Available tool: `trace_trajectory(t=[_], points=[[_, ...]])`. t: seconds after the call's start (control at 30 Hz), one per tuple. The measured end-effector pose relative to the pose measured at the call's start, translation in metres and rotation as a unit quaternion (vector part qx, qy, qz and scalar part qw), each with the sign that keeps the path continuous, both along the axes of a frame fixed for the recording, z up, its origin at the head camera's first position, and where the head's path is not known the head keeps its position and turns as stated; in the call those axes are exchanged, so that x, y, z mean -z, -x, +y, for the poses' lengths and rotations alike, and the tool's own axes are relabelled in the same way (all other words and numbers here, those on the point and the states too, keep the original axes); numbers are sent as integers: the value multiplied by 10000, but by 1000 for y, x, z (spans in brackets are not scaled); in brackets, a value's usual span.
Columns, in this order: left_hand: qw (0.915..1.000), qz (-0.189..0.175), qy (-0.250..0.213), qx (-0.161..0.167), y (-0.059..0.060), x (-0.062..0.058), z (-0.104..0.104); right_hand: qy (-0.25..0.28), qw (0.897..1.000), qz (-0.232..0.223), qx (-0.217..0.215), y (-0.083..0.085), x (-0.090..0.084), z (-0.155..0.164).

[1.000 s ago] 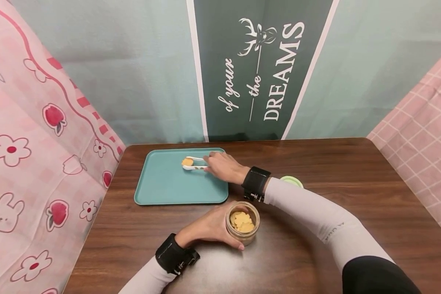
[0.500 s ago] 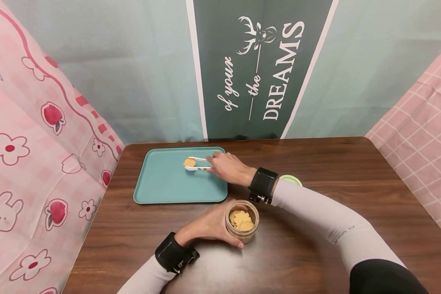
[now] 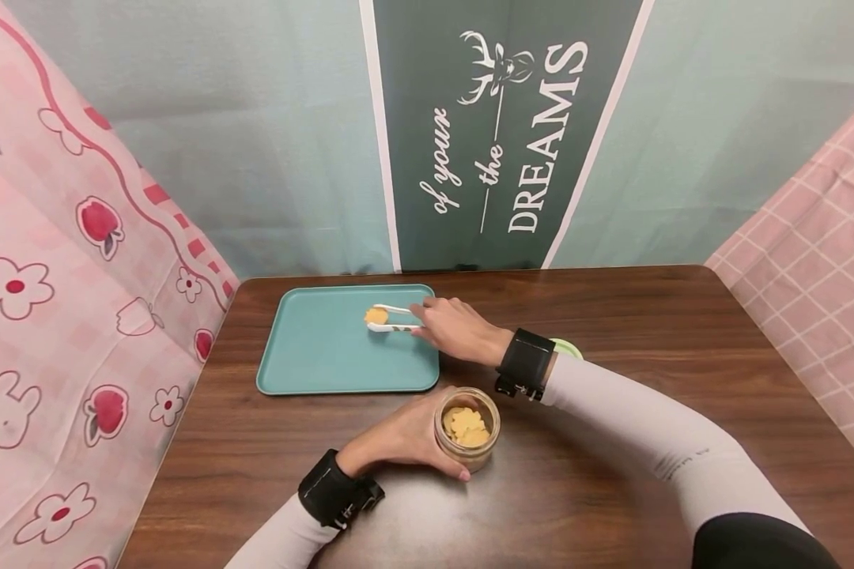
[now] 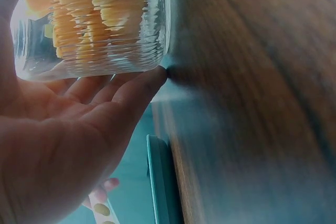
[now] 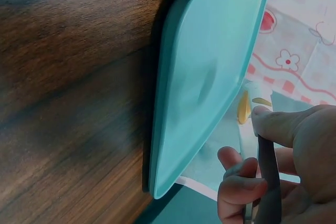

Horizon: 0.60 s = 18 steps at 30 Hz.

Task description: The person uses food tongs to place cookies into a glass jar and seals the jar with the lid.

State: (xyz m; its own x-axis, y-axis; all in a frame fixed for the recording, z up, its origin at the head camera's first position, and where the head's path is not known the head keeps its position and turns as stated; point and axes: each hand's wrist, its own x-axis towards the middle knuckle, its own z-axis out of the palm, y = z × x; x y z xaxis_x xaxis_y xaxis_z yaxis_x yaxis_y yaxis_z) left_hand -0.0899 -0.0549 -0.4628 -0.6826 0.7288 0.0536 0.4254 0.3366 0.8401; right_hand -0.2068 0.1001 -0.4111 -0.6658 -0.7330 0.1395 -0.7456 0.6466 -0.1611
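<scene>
Your right hand pinches white tongs clasping a cracker over the teal tray; left hand grips the jar on the bench.

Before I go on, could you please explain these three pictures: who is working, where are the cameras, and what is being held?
No machine here: a person works with bare hands. One camera sits on the head, one on each wrist band. On the table lie a tray and a green lid, mostly hidden behind the right wrist. The left hand grips an open jar of yellow biscuits. The right hand holds white tongs with one biscuit between their tips, over the tray.
</scene>
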Motion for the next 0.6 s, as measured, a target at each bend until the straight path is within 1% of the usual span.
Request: trace_trajectory(t=[0.2,0.43,0.6], points=[[10000,-45,-15,-2,0,0,1,62,10000,22,34,-1,-3,8],[9999,83,-77,24,0,-2,0,162,9998,31,71,-4,-8,18],[9999,60,-126,40,1,-1,0,205,9997,1,93,-6,-9,24]])
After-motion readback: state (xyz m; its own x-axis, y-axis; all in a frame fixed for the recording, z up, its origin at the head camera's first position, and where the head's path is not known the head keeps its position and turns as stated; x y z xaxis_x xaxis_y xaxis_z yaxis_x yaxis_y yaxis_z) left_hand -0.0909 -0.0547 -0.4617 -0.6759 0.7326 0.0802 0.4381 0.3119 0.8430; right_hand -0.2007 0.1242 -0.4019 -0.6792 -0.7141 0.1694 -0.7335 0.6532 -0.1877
